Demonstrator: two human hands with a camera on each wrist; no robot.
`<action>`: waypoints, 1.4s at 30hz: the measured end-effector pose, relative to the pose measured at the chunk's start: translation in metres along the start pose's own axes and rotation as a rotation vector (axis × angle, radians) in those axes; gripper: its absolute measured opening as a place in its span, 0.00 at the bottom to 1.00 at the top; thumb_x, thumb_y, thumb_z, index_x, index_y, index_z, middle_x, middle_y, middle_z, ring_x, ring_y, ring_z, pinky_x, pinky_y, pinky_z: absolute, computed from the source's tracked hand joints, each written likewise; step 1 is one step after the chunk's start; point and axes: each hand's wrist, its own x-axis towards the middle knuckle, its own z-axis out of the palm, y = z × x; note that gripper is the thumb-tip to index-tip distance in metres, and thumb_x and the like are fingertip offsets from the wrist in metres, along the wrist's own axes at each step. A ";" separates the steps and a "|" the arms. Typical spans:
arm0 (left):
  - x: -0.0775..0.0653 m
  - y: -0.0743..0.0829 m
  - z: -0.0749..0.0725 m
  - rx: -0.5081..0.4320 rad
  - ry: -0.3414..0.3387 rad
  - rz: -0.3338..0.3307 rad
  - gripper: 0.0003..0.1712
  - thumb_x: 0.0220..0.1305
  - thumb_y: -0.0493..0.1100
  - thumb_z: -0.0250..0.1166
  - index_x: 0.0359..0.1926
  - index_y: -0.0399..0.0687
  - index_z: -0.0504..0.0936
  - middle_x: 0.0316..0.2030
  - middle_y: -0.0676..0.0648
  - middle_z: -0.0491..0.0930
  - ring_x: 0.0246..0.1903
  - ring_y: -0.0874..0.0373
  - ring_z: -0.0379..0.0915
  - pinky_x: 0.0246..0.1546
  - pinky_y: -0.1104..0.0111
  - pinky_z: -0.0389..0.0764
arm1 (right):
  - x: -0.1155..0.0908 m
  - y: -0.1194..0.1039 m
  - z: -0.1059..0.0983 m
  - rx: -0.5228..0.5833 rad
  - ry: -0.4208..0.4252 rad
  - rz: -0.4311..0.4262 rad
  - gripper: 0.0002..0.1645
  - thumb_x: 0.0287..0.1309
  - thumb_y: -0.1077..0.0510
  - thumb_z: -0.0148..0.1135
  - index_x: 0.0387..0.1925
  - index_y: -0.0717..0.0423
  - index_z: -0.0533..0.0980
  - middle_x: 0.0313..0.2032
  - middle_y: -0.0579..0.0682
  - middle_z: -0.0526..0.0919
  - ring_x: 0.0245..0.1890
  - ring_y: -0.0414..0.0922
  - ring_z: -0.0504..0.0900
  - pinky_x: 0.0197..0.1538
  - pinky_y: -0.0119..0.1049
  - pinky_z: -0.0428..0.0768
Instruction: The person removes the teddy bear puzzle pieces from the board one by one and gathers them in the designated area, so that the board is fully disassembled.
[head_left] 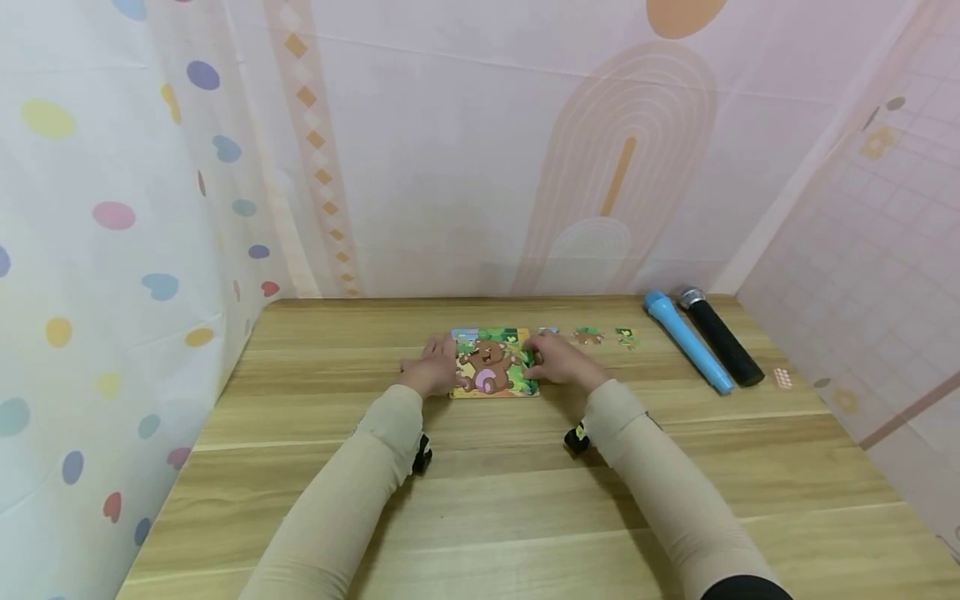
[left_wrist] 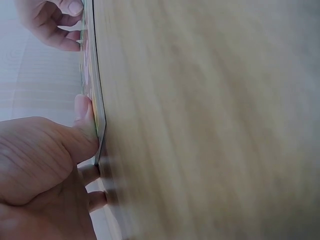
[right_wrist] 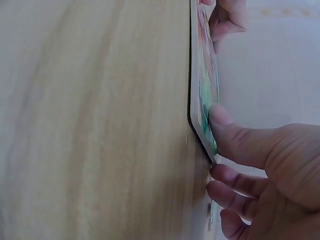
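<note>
In the head view a jigsaw puzzle board with a brown bear on green lies flat on the wooden table. My left hand is at its left edge; in the left wrist view the thumb lies on the picture and the fingers reach down beside the edge. At the right edge, my right hand grips the board, its thumb on top and its curled fingers against the side. Loose puzzle pieces, one with brown and one with green, lie behind the right hand.
A blue microphone and a black microphone lie side by side at the right back. Near the table's right edge is a small pinkish dotted item. Patterned cloth hangs behind the table.
</note>
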 end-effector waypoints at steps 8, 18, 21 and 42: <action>-0.004 0.003 -0.002 0.006 0.005 0.011 0.54 0.74 0.53 0.60 0.81 0.40 0.33 0.80 0.37 0.37 0.79 0.44 0.29 0.68 0.29 0.43 | 0.002 0.004 0.008 -0.056 0.001 0.022 0.30 0.65 0.55 0.69 0.63 0.64 0.72 0.55 0.60 0.73 0.54 0.53 0.74 0.60 0.48 0.76; 0.007 0.000 0.005 0.012 -0.013 0.023 0.47 0.75 0.51 0.59 0.80 0.42 0.41 0.81 0.39 0.38 0.79 0.44 0.27 0.67 0.30 0.45 | 0.001 0.001 0.011 -0.034 -0.015 0.057 0.27 0.66 0.56 0.67 0.61 0.62 0.70 0.56 0.59 0.70 0.57 0.55 0.71 0.62 0.49 0.74; 0.007 0.000 0.005 0.015 -0.016 0.040 0.40 0.74 0.51 0.61 0.77 0.50 0.51 0.81 0.41 0.37 0.79 0.43 0.29 0.64 0.29 0.50 | 0.003 0.000 0.013 -0.034 -0.012 0.082 0.27 0.65 0.56 0.67 0.60 0.61 0.70 0.57 0.59 0.70 0.58 0.55 0.71 0.63 0.49 0.74; 0.012 0.006 0.001 0.014 -0.136 0.004 0.42 0.77 0.45 0.55 0.79 0.84 0.45 0.79 0.42 0.20 0.77 0.39 0.15 0.60 0.20 0.35 | 0.007 -0.003 0.013 -0.020 -0.010 0.105 0.25 0.65 0.57 0.67 0.58 0.60 0.69 0.54 0.58 0.68 0.54 0.54 0.69 0.60 0.47 0.74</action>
